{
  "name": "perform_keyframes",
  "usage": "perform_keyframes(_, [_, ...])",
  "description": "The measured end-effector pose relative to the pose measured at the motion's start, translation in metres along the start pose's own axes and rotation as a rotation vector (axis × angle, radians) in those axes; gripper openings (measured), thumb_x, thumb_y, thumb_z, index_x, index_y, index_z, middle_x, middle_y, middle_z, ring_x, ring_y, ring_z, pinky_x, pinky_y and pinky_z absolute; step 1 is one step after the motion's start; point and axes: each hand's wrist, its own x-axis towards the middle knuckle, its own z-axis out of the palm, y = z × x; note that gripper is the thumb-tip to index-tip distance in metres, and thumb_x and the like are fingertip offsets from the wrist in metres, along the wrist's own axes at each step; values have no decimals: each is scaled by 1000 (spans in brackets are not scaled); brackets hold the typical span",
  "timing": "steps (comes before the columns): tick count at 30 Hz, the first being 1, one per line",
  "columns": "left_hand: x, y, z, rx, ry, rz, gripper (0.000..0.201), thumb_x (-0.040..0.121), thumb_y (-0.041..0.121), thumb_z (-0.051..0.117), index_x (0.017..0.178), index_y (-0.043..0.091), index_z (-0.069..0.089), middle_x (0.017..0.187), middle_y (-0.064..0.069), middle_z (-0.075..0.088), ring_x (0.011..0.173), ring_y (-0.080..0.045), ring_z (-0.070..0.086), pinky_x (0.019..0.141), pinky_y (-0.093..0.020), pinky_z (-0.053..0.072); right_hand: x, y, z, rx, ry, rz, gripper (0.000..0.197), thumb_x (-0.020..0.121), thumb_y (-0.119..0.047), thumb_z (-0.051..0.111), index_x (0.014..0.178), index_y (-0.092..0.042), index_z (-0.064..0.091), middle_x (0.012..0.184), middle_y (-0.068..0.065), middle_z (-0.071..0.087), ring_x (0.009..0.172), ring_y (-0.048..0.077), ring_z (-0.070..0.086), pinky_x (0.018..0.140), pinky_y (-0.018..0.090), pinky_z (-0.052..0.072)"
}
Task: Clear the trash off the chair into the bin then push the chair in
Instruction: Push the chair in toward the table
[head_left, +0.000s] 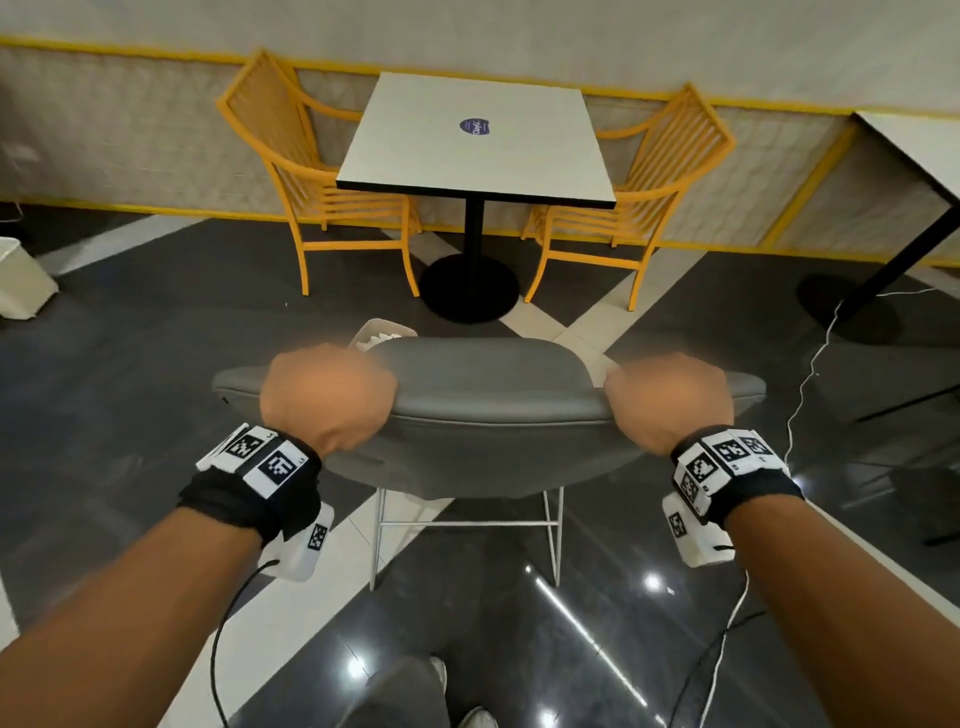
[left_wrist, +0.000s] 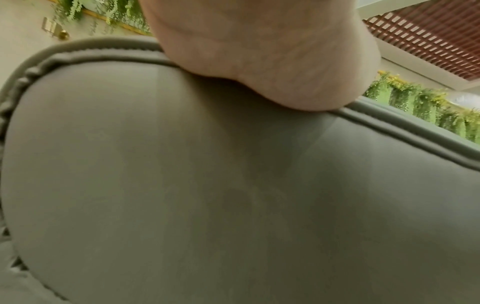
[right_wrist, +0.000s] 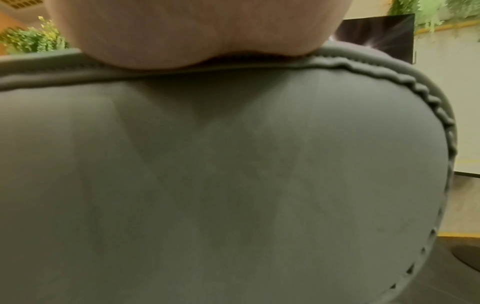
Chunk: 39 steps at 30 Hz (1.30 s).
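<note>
Both hands on the grey chair (head_left: 488, 400), gripping the top edge of its backrest. Left hand (head_left: 327, 397) sits toward the left end of the rim, right hand (head_left: 670, 402) toward the right end. In the head view the fingers of each hand curl over the rim and out of sight on the seat side; both wrist views show only the heel of the palm pressed on the piped seam, left hand (left_wrist: 262, 55) and right hand (right_wrist: 109, 33). I judge both fingers clenched round the backrest, a two-handed hold.

Just beyond the left fingers, a pale container (head_left: 382, 332) peeks over the backrest. Cannot tell whether it is the bin standing on the floor past the chair or trash on the seat; the seat itself is hidden by the backrest. A second pale bin-like box (head_left: 21, 280) stands far to the left of the left hand, well apart.

Well ahead of the fingers stands a white table (head_left: 475, 137) with a yellow chair (head_left: 317, 182) on either side.

Judgement on progress: the hold suits the pushing step, so the clearing is probably finished, unconfirmed. The grey chair stands on open floor, apart from the table, so the push-in is not yet done.
</note>
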Motion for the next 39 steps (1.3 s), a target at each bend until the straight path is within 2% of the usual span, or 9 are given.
perform_keyframes(7, [38, -4, 6, -7, 49, -3, 45, 79, 38, 26, 53, 12, 51, 52, -3, 50, 51, -30, 46, 54, -31, 35, 32, 0, 7, 38, -24, 27, 51, 87, -42, 34, 48, -13, 50, 42, 0, 47, 43, 21, 47, 50, 25, 29])
perform_keyframes(13, [80, -5, 10, -56, 30, -9, 43, 80, 37, 28, 52, 12, 48, 51, -4, 51, 50, -30, 48, 54, -33, 44, 77, 5, 17, 43, -32, 35, 50, 86, -43, 34, 50, -15, 52, 44, 0, 49, 46, 23, 49, 49, 25, 34])
perform_keyframes(17, [115, -11, 16, -57, 69, 5, 41, 81, 36, 30, 51, 12, 46, 50, -4, 48, 49, -31, 48, 53, -31, 41, 111, 3, 22, 42, -20, 50, 48, 85, -41, 37, 48, -13, 47, 44, 1, 48, 46, 24, 48, 50, 25, 33])
perform_keyframes(20, [143, -18, 21, -68, 102, 14, 41, 81, 35, 31, 50, 13, 44, 49, -4, 47, 48, -31, 47, 52, -30, 36, 137, 0, 26, 35, -25, 49, 48, 86, -42, 37, 50, -14, 51, 46, 1, 48, 46, 24, 48, 50, 25, 32])
perform_keyframes(29, [221, -33, 32, -63, 122, 13, 42, 83, 36, 32, 52, 15, 52, 49, -2, 51, 49, -28, 50, 52, -30, 41, 217, -3, 40, 25, -6, 52, 47, 86, -41, 38, 50, -13, 52, 46, 1, 48, 44, 20, 43, 49, 24, 27])
perform_keyframes(35, [268, -39, 36, -65, 127, 19, 45, 83, 36, 33, 52, 13, 56, 48, -2, 49, 47, -28, 49, 50, -30, 41, 265, -5, 49, 43, -16, 63, 47, 86, -41, 37, 52, -13, 54, 48, 1, 51, 45, 21, 45, 51, 26, 32])
perform_keyframes(39, [301, -45, 38, -53, 140, 26, 45, 83, 37, 32, 52, 13, 55, 48, -3, 48, 49, -30, 49, 51, -29, 33, 295, -6, 55, 44, -26, 71, 48, 86, -44, 34, 55, -15, 57, 49, 0, 52, 46, 20, 46, 51, 25, 34])
